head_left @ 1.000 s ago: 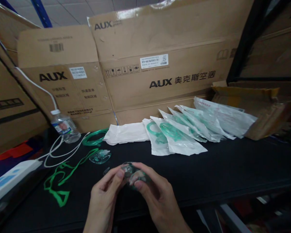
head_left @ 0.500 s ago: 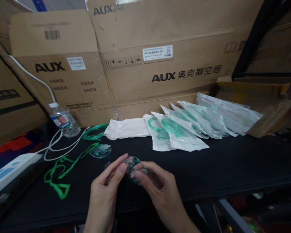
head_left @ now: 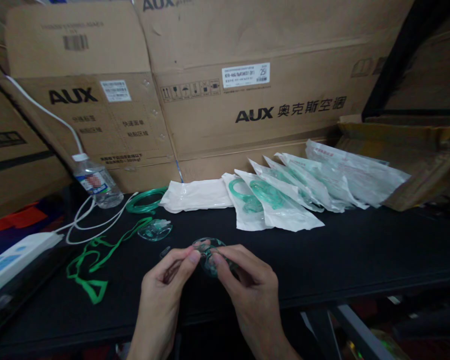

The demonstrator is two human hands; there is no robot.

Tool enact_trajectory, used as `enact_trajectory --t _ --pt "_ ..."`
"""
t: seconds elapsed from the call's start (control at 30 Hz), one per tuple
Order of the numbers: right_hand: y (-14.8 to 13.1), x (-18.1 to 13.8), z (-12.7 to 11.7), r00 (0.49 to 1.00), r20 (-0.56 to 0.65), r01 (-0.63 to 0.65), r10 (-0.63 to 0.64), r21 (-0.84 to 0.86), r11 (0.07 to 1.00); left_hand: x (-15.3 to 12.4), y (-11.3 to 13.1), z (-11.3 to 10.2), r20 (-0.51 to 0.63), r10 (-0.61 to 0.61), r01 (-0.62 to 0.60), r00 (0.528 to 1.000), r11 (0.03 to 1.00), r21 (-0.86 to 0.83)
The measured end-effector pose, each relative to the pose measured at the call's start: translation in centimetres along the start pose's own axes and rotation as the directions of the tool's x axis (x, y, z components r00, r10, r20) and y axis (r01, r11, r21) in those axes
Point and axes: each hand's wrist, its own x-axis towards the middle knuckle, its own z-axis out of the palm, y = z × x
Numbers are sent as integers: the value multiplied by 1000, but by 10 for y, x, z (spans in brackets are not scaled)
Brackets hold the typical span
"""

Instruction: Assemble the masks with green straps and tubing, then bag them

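Note:
My left hand (head_left: 168, 287) and my right hand (head_left: 253, 287) hold a clear, green-tinted oxygen mask (head_left: 210, 265) between them, low over the black table. The left thumb and fingers pinch its left edge. On the other side, the right thumb and fingers grip the mask, hiding part of it. A second clear mask (head_left: 155, 230) lies on the table beyond my left hand, beside a tangled green elastic strap (head_left: 114, 252). Close to the left fingertips is a small clear piece (head_left: 165, 252), too small to name.
Coiled green tubing (head_left: 135, 204) lies behind the loose mask. Folded white packaging (head_left: 197, 196) and several sealed pouches (head_left: 290, 212) line the back. At left are a plastic bottle (head_left: 101, 187), white cable and a power strip (head_left: 18, 260). Cardboard boxes (head_left: 285, 55) stand behind.
The mask has turned between my hands, and its rounded upper rim now shows. My right hand has shifted its hold slightly. The camera view has tilted a little.

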Motion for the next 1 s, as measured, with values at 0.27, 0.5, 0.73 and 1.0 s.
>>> enact_trajectory --t 0.27,0.5,0.73,1.0 --pt "3 -5 1 989 -22 143 -146 -98 985 4 -4 -1 -3 57 -57 998 997 46" --pt "0 -3 -4 995 58 88 -85 -48 995 2 -4 -2 -9 96 -95 995 994 59" --pt "-4 2 -9 992 124 -2 -2 33 999 2 -1 -3 -35 42 -41 999 998 40" --pt "-8 5 -13 974 208 -128 94 152 980 -3 7 0 21 -50 50 999 999 -15"
